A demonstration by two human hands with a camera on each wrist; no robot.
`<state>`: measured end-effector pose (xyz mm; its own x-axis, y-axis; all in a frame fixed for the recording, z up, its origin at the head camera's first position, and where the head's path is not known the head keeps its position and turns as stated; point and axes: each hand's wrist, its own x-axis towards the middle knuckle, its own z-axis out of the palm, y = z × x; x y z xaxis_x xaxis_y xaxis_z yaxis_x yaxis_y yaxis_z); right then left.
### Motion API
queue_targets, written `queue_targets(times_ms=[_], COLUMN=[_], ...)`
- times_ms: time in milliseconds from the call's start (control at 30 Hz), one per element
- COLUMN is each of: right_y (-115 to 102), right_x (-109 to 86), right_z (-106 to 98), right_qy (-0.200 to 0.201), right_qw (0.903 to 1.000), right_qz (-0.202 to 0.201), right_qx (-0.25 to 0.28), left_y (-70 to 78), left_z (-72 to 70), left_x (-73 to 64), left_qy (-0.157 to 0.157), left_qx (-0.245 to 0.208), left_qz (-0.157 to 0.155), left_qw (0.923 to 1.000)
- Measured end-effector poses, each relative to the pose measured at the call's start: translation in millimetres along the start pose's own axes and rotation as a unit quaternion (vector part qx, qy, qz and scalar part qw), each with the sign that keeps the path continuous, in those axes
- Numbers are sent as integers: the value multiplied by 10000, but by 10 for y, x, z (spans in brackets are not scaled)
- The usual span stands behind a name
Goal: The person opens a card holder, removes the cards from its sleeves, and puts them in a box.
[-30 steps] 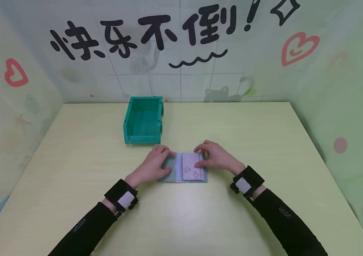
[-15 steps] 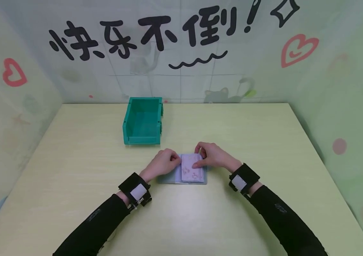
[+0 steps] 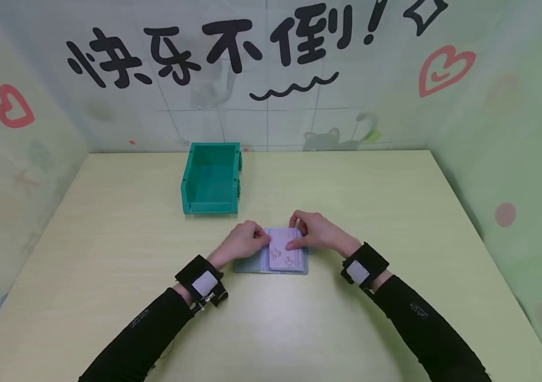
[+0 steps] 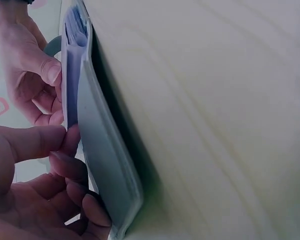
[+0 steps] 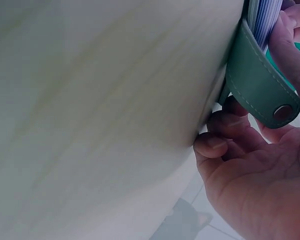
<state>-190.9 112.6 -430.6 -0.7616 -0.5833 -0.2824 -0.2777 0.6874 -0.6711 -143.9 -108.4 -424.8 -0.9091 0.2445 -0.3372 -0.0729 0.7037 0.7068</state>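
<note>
A small grey-green card holder (image 3: 248, 265) lies spread open on the table, its top page (image 3: 280, 257) pale lilac with a faint floral print. My left hand (image 3: 239, 244) pinches the left edge of that page between thumb and index finger. In the left wrist view, the cover (image 4: 110, 150) reaches out below those fingers. My right hand (image 3: 320, 232) holds the right side, thumb on the page and index finger at the top edge. A stitched strap with a metal snap (image 5: 260, 75) sticks out beside the right fingers, near the layered page edges (image 5: 265, 25).
An open green plastic bin (image 3: 211, 207) stands behind the card holder, to its left. The pale wooden table (image 3: 371, 185) meets a printed backdrop (image 3: 271, 122) at the rear, with side panels left and right. Black bands with small devices sit on both wrists.
My left hand has moved right, from the cover to the page's left edge, and its fingers have closed on it. The right hand has stayed nearly in place.
</note>
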Motion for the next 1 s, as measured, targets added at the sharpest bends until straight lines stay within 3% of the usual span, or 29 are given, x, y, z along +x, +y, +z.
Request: queue_targets(times_ms=[333,700,1000], right_y=[33,55,81], right_x=[21,-26,-38], right_z=[-24,-63,-39], right_qy=[-149,-318,-304], right_qw=[9996,9966,9961], right_qz=[-222,-597,-717], right_qx=[-77,-465,-418], left_y=[35,32,8], left_z=[-38,8,-21], left_x=[-4,4,-31], left_qy=[-248,-155,-142], left_qx=[16,83,77], left_qz=[-161,-53,-59], left_qw=[9996,9998,9999])
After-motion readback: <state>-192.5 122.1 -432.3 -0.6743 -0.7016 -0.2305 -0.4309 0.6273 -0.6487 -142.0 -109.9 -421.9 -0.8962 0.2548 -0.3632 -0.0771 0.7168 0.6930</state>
